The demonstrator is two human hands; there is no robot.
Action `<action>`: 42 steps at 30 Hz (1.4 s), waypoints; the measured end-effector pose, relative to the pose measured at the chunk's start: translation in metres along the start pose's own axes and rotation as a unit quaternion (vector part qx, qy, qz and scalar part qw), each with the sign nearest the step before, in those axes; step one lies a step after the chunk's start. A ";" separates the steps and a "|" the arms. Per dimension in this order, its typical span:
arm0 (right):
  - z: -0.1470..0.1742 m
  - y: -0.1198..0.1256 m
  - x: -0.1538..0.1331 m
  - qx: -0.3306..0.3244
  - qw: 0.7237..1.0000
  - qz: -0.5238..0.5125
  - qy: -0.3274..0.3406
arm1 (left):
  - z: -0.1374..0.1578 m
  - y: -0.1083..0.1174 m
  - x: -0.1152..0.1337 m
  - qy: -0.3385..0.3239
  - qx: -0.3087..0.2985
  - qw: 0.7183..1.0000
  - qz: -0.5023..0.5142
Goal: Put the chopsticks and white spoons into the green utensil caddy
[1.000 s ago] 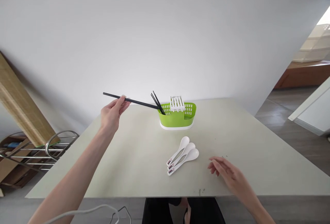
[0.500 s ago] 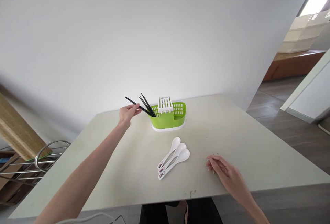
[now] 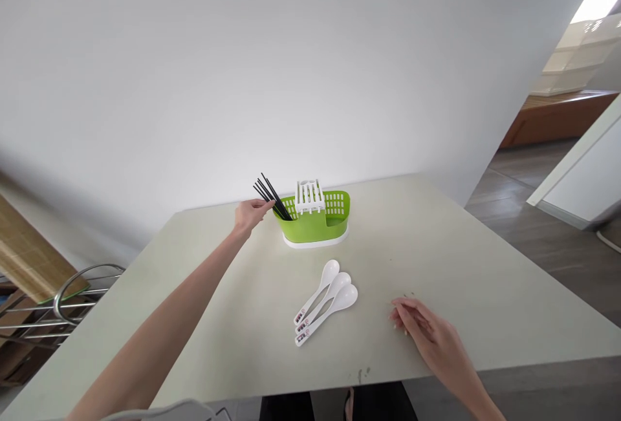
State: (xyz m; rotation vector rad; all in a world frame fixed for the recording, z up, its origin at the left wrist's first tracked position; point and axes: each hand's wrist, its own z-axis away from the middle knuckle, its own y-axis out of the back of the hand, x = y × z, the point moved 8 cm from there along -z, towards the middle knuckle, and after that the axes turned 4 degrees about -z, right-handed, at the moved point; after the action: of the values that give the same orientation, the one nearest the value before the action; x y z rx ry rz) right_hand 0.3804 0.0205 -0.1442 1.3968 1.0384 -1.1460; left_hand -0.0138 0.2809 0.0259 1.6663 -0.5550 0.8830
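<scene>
A green basket (image 3: 310, 230) with a white base stands near the wall, with a white slatted holder (image 3: 310, 196) across its middle. Several black chopsticks (image 3: 268, 189) lean to the left out of its left compartment. My left hand (image 3: 251, 214) is at that compartment's rim, thumb and fingers closed on chopsticks among the bunch; its grip is partly hidden. Three white spoons (image 3: 334, 304) lie fanned on the table in front of the basket, printed handle ends towards me. To their right rests my right hand (image 3: 431, 334), loosely curled and holding nothing.
The pale table (image 3: 233, 343) meets a white wall (image 3: 310, 72) at the back. A metal rack (image 3: 58, 308) and a wooden board (image 3: 33, 253) stand beyond its left edge. A white cable (image 3: 160, 410) runs along the front left.
My left hand has moved slightly right, towards the basket. The chopstick that slanted apart from the bunch now leans among the others. My right hand stays by the spoons.
</scene>
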 end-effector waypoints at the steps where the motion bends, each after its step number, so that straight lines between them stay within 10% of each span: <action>1: 0.000 0.000 0.001 0.001 1.000 -0.003 0.000 | -0.001 -0.001 -0.001 -0.003 0.001 1.000 -0.006; 7: -0.001 -0.002 0.008 -0.004 1.000 -0.003 -0.003 | 0.010 0.000 -0.020 -0.013 0.006 1.000 0.004; 19: -0.003 -0.003 0.013 -0.001 1.000 0.031 0.004 | 0.114 0.027 -0.139 -0.023 -0.032 0.999 -0.027; 42: -0.014 -0.028 -0.015 -0.026 0.991 0.128 0.003 | 0.206 0.027 -0.134 -0.194 -0.109 0.969 -0.111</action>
State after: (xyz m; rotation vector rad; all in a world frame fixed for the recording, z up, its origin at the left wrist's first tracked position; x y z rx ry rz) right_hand 0.3519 0.0378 -0.1341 1.4461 0.8584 -0.9223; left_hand -0.0614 0.0652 -0.0850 1.6651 -0.6873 0.3197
